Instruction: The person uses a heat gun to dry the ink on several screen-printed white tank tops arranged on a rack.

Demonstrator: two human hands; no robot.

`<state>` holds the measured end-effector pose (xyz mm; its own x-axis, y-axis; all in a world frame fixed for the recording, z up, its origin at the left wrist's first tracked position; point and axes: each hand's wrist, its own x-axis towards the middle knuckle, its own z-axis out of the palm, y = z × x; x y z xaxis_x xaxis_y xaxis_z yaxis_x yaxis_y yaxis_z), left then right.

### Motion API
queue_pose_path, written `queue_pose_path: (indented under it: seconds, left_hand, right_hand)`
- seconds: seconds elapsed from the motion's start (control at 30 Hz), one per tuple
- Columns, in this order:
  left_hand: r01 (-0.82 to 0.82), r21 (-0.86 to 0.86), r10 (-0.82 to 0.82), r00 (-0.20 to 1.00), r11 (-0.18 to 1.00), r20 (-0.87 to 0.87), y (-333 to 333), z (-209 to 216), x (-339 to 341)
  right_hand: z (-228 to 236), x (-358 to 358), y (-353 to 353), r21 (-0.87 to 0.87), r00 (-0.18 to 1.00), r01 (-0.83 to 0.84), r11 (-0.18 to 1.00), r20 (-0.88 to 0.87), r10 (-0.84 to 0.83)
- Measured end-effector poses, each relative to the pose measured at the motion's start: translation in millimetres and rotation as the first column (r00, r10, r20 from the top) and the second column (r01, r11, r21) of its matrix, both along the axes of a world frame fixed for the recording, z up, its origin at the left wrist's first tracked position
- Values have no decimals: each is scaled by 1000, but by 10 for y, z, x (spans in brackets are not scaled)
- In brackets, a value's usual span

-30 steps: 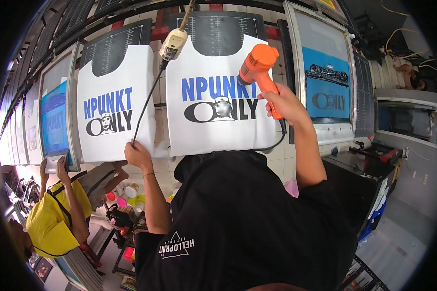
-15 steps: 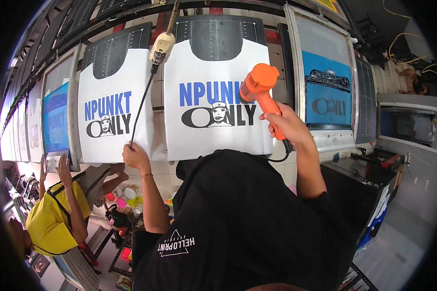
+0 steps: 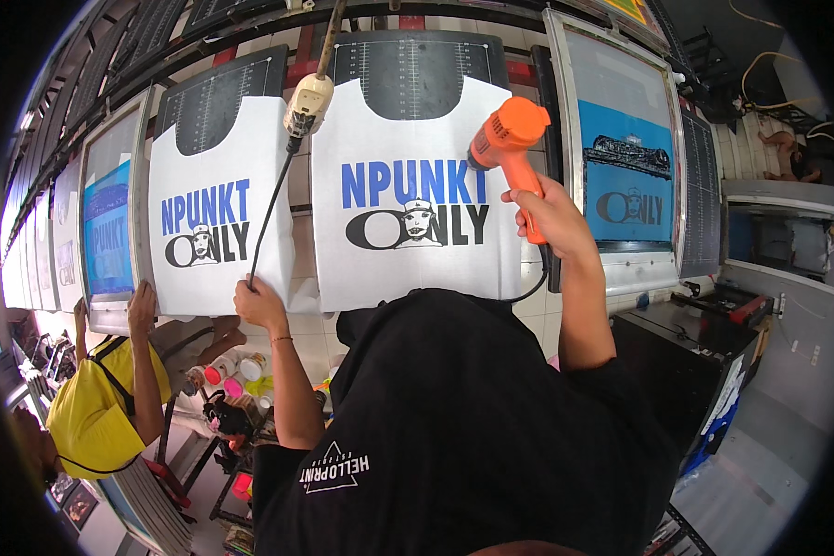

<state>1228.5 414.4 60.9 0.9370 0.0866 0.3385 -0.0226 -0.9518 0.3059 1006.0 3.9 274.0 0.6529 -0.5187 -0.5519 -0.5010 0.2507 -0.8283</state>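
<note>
My right hand [image 3: 556,221] is wrapped round the handle of an orange heat gun [image 3: 519,139]. Its nozzle points down and left, over the right side of a white printed shirt [image 3: 408,269]. That shirt lies flat on a dark platen [image 3: 417,79] and bears blue and black lettering with a capped head. In my left hand [image 3: 261,306] is a black power cord [image 3: 271,213], pinched near the lower edge of a second white shirt [image 3: 181,287] with the same print. The cord runs up to a cream plug connector [image 3: 308,104].
A framed screen [image 3: 625,157] with blue stencil and black ink stands at the right. Another screen [image 3: 111,213] is at the left, where a person in yellow [image 3: 111,398] has both hands at its frame. Paint tubs [image 3: 236,366] sit on the floor below; a black cabinet [image 3: 686,361] stands lower right.
My right hand has raised the heat gun slightly up and right, uncovering more blue lettering. My left hand stays on the cord. The person in yellow has shifted their hands along the screen frame.
</note>
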Motion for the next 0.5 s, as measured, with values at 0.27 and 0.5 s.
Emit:
queue_pose_path:
  seconds: [0.27, 0.5]
  left_hand:
    - [-1, 2, 1, 1000, 1000, -29, -3, 2, 15]
    - [3, -10, -3, 1000, 1000, -16, -10, 30, 15]
  right_hand:
    - [-24, -24, 71, -30, 997, 63, 998, 54, -61]
    - [-24, -38, 38, -21, 998, 58, 998, 7, -58]
